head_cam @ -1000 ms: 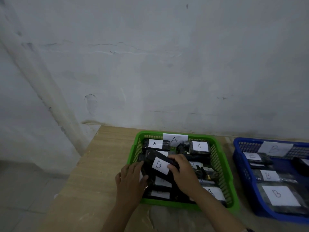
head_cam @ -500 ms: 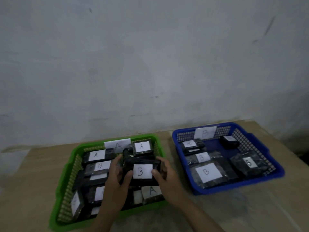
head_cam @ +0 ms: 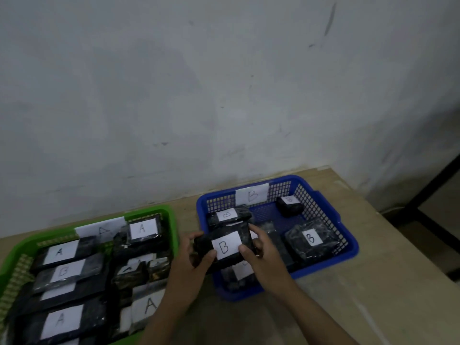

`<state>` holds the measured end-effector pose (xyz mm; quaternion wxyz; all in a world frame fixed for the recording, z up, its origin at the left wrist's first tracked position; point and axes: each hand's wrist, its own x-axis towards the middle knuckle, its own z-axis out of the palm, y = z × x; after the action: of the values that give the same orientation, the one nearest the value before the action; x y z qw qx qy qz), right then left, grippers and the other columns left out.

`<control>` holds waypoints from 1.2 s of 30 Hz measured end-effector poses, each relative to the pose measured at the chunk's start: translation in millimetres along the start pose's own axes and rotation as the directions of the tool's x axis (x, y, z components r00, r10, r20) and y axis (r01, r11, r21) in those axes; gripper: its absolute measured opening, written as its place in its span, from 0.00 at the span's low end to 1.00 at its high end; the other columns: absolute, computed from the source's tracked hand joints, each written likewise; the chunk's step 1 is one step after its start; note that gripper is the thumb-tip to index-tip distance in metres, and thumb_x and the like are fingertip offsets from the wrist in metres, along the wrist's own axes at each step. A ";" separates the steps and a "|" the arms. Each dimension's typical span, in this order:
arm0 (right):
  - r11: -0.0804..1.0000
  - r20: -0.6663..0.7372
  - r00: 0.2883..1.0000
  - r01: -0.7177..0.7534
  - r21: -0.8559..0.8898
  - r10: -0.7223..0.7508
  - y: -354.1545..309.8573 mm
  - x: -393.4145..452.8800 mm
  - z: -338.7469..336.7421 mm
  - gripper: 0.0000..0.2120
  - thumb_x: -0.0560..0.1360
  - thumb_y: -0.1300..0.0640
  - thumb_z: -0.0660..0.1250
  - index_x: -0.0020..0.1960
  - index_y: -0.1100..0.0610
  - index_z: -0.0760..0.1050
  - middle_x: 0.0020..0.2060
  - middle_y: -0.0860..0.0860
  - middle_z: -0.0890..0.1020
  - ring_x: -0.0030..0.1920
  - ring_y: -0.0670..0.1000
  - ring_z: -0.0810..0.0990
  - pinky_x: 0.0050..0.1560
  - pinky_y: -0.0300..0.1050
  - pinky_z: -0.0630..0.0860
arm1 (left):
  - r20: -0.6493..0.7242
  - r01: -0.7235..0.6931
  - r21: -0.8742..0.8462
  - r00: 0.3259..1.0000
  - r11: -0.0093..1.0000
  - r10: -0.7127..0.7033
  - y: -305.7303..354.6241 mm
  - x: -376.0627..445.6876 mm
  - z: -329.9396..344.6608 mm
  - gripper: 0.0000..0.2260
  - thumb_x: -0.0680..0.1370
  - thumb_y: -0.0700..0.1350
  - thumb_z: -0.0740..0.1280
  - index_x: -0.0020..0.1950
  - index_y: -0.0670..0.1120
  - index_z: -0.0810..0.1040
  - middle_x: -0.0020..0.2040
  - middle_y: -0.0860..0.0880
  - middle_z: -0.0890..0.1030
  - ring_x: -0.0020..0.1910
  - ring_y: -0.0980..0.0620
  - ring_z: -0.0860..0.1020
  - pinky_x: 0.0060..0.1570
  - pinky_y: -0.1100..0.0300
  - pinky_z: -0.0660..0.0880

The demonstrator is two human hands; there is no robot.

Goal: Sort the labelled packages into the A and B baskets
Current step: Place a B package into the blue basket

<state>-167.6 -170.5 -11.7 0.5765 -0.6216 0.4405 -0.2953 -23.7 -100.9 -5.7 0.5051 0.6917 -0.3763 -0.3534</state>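
Observation:
A black package with a white B label [head_cam: 225,246] is held between my left hand [head_cam: 193,266] and my right hand [head_cam: 265,255], above the left part of the blue basket [head_cam: 348,241]. That basket carries a B tag on its back wall and holds several black B packages [head_cam: 311,239]. The green basket [head_cam: 15,247] at the left carries an A tag and holds several black packages, most labelled A, and one labelled B [head_cam: 66,271].
Both baskets sit on a pale wooden table [head_cam: 373,295] against a grey wall. The table's right edge drops off beside a dark metal frame [head_cam: 433,185] at the far right.
Both hands lifted the B package out of the green basket and carried it right, over the blue basket. The view swung right along with them.

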 end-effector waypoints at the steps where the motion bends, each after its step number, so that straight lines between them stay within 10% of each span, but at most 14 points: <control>1: 1.000 0.001 1.000 0.001 -0.010 -0.001 0.7 1.3 -8.4 0.19 0.76 0.58 0.63 0.60 0.41 0.61 0.52 0.43 0.76 0.54 0.43 0.76 0.51 0.37 0.75 | 0.021 -0.012 0.018 1.000 1.000 0.012 1.2 1.9 8.2 0.14 0.75 0.43 0.66 0.55 0.56 0.66 0.49 0.58 0.74 0.47 0.59 0.75 0.37 0.69 0.76; 8: 0.996 -0.196 0.980 -0.036 -0.086 0.019 8.3 22.9 -80.2 0.22 0.77 0.58 0.61 0.69 0.50 0.61 0.63 0.49 0.71 0.64 0.49 0.69 0.65 0.49 0.68 | -0.086 -0.125 0.394 0.981 0.910 0.172 -5.6 24.3 51.2 0.17 0.76 0.47 0.64 0.64 0.48 0.69 0.62 0.49 0.72 0.60 0.53 0.69 0.59 0.58 0.64; 13: 0.996 -0.299 0.954 -0.049 -0.077 0.024 17.9 33.9 -114.7 0.22 0.77 0.59 0.60 0.69 0.52 0.61 0.63 0.54 0.73 0.58 0.51 0.73 0.52 0.41 0.72 | -0.067 -0.081 0.606 0.986 0.791 0.152 -20.4 31.5 64.5 0.19 0.76 0.55 0.60 0.65 0.51 0.68 0.70 0.49 0.68 0.72 0.47 0.60 0.71 0.47 0.52; 22: 0.990 -0.361 0.933 -0.065 -0.122 0.017 23.8 57.4 -127.1 0.21 0.77 0.58 0.59 0.69 0.51 0.61 0.62 0.53 0.73 0.60 0.53 0.72 0.62 0.53 0.71 | -0.005 -0.087 0.838 0.986 0.539 0.166 -33.6 44.8 56.6 0.25 0.79 0.59 0.41 0.62 0.48 0.69 0.63 0.41 0.76 0.65 0.42 0.64 0.54 0.37 0.70; 25: 0.994 -0.316 0.949 -0.041 -0.103 0.006 14.2 69.2 -125.9 0.22 0.77 0.59 0.59 0.70 0.52 0.60 0.59 0.51 0.73 0.60 0.52 0.72 0.60 0.49 0.71 | 0.025 -0.187 0.696 0.971 0.694 0.237 -9.0 49.2 70.6 0.24 0.78 0.60 0.45 0.64 0.48 0.70 0.65 0.45 0.75 0.65 0.45 0.69 0.61 0.44 0.70; 28: 0.993 -0.178 0.984 0.003 -0.120 -0.024 5.5 74.9 -118.2 0.22 0.77 0.61 0.60 0.69 0.51 0.61 0.57 0.50 0.74 0.58 0.50 0.73 0.58 0.47 0.69 | 0.075 -0.055 0.165 0.996 0.985 0.043 24.4 63.7 90.5 0.25 0.76 0.53 0.60 0.71 0.54 0.57 0.65 0.49 0.71 0.58 0.53 0.73 0.61 0.53 0.72; 36: 0.968 -0.223 0.967 0.069 -0.242 -0.125 7.5 91.6 -144.7 0.17 0.78 0.61 0.58 0.66 0.54 0.66 0.48 0.49 0.75 0.51 0.48 0.74 0.45 0.32 0.69 | 0.083 -0.077 0.062 0.994 0.995 0.072 38.0 102.6 122.2 0.12 0.76 0.39 0.63 0.54 0.55 0.70 0.59 0.47 0.74 0.55 0.49 0.73 0.58 0.54 0.74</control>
<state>-255.8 -317.5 -8.7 0.4279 -0.6662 0.5063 -0.3416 -88.2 -251.6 -9.6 0.4795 0.6785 -0.4332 -0.3494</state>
